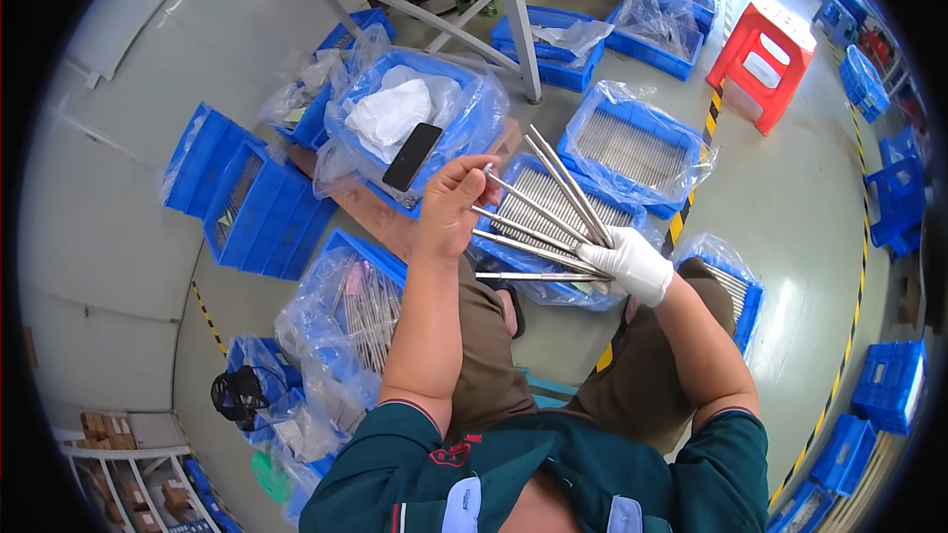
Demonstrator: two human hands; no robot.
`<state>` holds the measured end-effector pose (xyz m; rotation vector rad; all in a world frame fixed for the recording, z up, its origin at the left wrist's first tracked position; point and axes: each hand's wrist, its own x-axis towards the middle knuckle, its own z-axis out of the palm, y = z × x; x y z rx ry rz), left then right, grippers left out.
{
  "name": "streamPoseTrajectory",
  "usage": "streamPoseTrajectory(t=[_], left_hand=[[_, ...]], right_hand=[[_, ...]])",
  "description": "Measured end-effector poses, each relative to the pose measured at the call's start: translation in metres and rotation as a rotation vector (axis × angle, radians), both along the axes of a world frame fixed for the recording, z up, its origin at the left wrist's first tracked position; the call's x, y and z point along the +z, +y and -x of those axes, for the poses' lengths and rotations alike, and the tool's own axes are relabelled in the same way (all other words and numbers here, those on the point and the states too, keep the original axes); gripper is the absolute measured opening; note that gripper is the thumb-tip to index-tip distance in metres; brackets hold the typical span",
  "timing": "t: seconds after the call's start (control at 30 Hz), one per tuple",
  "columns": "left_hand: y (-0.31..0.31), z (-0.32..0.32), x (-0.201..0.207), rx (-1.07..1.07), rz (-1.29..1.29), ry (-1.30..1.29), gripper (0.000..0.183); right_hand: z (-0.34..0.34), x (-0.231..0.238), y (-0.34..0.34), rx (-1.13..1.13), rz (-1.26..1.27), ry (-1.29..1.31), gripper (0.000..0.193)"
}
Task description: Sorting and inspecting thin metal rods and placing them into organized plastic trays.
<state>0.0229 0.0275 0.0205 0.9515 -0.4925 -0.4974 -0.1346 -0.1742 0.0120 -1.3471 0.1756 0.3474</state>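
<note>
My right hand (629,265), in a white glove, is closed around one end of several slim metal rods (538,235) that fan out to the left and upward. My bare left hand (461,202) pinches the free tip of one of these rods between thumb and fingers. Under the rods stands a blue crate (553,288) lined with clear plastic, filled with a row of similar rods. Behind it, a second lined crate (642,199) holds more rods lying side by side. At my left knee, loose rods (370,314) lie in another plastic-lined crate.
A black phone (413,157) rests on a lined crate with white cloth (390,111). Stacked blue crates (272,222) stand at left. A red stool (765,64) is at the far right, past yellow-black floor tape (709,128). A grey table leg (515,25) rises ahead.
</note>
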Motion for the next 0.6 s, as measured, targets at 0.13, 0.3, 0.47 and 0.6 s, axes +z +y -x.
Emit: streamPoseTrajectory(t=[0.13, 0.3, 0.47, 0.6], left_hand=[[0.001, -0.002, -0.007, -0.086, -0.096, -0.009, 0.036], [0.000, 0.000, -0.005, -0.145, -0.058, -0.039, 0.036], [-0.009, 0.014, -0.002, -0.335, -0.216, -0.087, 0.037], [-0.013, 0.013, -0.008, -0.392, -0.062, -0.073, 0.034]], right_hand=[[0.001, 0.003, 0.004, -0.029, -0.065, 0.015, 0.020], [-0.001, 0.007, 0.003, 0.020, -0.129, 0.023, 0.023], [0.000, 0.005, 0.002, 0.039, -0.161, 0.064, 0.026], [0.000, 0.008, 0.004, 0.038, -0.161, 0.038, 0.028]])
